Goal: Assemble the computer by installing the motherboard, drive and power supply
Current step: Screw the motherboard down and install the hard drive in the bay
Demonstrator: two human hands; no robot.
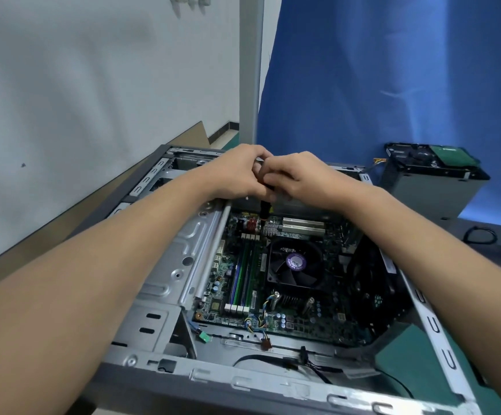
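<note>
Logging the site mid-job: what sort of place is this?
Probably a computer assembly workbench: an open computer case holding a motherboard, a drive cage set aside, a blue backdrop cloth.

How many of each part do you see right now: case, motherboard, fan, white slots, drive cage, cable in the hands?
Computer case: 1
Motherboard: 1, inside the case
CPU fan: 1
White expansion slots: 2
Drive cage: 1, outside the case, on the right
Black cable: 1, gripped by left hand and right hand
Total: 7
</note>
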